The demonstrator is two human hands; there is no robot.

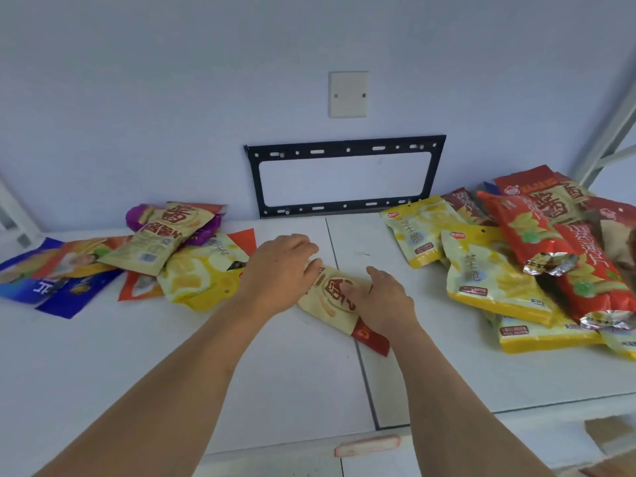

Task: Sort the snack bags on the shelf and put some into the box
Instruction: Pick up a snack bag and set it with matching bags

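Head camera looks down at a white shelf [172, 356], where the left hand [278, 270] and the right hand [382, 301] both rest on one cream snack bag [330, 297] in the middle, fingers curled down onto it. More bags lie in a left pile [179, 249] and a right pile [526, 259].

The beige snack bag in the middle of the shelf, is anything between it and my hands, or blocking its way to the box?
Nothing lies between them: the left hand and right hand already rest on the beige snack bag, with bare shelf around it. The box is not in view, so that path cannot be judged.
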